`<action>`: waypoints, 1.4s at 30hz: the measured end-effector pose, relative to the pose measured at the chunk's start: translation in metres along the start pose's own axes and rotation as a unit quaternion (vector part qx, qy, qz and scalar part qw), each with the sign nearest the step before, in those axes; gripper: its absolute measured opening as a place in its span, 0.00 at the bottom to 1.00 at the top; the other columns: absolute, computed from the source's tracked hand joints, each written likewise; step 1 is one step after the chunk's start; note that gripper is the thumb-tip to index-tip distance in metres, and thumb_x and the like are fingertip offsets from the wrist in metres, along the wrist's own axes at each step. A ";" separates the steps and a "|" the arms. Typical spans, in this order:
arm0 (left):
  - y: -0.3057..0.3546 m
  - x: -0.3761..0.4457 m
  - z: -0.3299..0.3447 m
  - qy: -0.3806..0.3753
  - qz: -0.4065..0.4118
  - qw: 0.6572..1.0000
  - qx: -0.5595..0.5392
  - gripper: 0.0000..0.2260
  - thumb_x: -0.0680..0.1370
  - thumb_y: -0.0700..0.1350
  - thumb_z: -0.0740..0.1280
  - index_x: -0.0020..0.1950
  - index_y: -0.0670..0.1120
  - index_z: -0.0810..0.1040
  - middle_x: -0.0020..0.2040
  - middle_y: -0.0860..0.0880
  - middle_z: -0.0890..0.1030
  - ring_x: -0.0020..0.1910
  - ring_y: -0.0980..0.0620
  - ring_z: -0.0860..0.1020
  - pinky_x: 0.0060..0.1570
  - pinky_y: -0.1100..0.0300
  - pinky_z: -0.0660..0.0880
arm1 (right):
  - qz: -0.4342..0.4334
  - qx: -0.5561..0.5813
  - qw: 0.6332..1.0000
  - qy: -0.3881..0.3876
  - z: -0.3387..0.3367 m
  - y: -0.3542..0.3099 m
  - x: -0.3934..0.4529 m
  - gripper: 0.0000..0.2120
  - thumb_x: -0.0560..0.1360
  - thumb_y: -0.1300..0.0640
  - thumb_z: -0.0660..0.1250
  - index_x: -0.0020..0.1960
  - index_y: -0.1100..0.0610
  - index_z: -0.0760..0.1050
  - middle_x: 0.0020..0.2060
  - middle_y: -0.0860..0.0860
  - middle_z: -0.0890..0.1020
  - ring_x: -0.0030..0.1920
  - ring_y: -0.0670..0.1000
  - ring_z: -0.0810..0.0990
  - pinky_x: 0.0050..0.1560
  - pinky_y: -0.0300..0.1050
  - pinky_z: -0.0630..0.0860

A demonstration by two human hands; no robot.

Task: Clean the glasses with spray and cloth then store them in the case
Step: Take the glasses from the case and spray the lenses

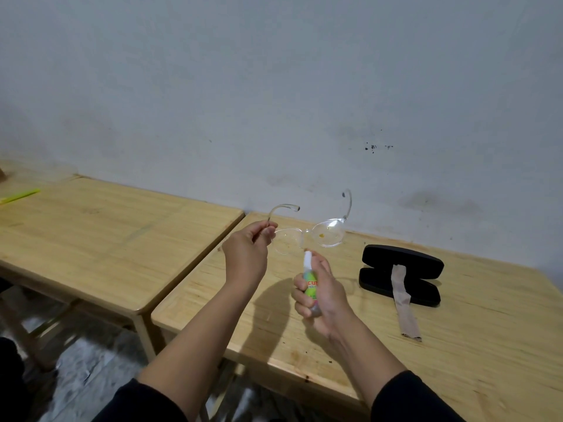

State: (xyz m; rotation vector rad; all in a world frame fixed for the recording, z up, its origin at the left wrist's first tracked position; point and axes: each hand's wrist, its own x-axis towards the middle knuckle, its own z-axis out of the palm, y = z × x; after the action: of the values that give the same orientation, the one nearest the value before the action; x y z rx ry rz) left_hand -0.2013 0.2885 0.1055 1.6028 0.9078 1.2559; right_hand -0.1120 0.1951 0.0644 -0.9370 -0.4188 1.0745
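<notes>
Clear-framed glasses (pixel 329 236) hang in the air above the right table, temples unfolded and pointing away from me; yellowish specks show on the right lens. My left hand (pixel 246 254) pinches the left temple near its hinge. My right hand (pixel 320 292) grips a small green spray bottle (pixel 310 284) upright, its white nozzle just below the bridge of the glasses. A black case (pixel 402 277) lies open on the table to the right. A folded beige cloth (pixel 403 300) is draped over the case and onto the tabletop.
Two light wooden tables stand side by side against a grey wall, a narrow gap between them; the right one (pixel 457 360) bears the case. A yellow-green stick (pixel 19 196) lies at the far left of the left table (pixel 106 239). Floor shows below the near edges.
</notes>
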 end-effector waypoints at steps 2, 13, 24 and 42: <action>0.001 -0.001 0.003 -0.004 0.003 1.000 0.002 0.07 0.77 0.38 0.64 0.49 0.43 0.82 0.38 0.54 0.82 0.41 0.61 0.80 0.39 0.78 0.71 | 0.002 -0.013 1.000 -0.020 0.007 0.004 0.001 0.08 0.81 0.52 0.52 0.56 0.48 0.68 0.23 0.51 0.69 0.16 0.45 0.61 0.16 0.31 0.58; 0.006 -0.001 0.007 -0.005 0.013 1.000 0.016 0.08 0.78 0.39 0.63 0.51 0.43 0.82 0.41 0.50 0.83 0.40 0.64 0.79 0.37 0.80 0.69 | -0.096 -0.292 0.948 0.083 -0.021 -0.009 -0.016 0.17 0.79 0.59 0.52 0.62 0.41 0.63 0.41 0.54 0.73 0.24 0.50 0.71 0.23 0.41 0.69; 0.024 -0.035 0.102 -0.123 0.036 0.992 -0.006 0.07 0.77 0.42 0.64 0.49 0.47 0.82 0.41 0.48 0.83 0.43 0.55 0.82 0.50 0.65 0.73 | -0.290 -0.460 0.767 0.341 -0.129 -0.101 -0.113 0.17 0.75 0.56 0.63 0.61 0.40 0.71 0.43 0.42 0.77 0.41 0.47 0.76 0.44 0.54 0.81; 0.054 -0.118 0.211 -0.236 0.077 0.969 0.015 0.08 0.77 0.44 0.64 0.51 0.46 0.82 0.44 0.51 0.82 0.48 0.56 0.77 0.50 0.68 0.67 | -0.275 -0.396 0.695 0.533 -0.257 -0.119 -0.261 0.18 0.74 0.64 0.67 0.64 0.57 0.75 0.54 0.52 0.81 0.43 0.36 0.76 0.31 0.20 0.70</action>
State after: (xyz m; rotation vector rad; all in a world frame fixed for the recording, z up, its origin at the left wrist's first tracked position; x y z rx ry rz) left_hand -0.0202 0.1196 0.0958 1.9145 0.5121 0.8985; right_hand 0.0167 -0.1682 0.0518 -1.8619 -0.1201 -0.3865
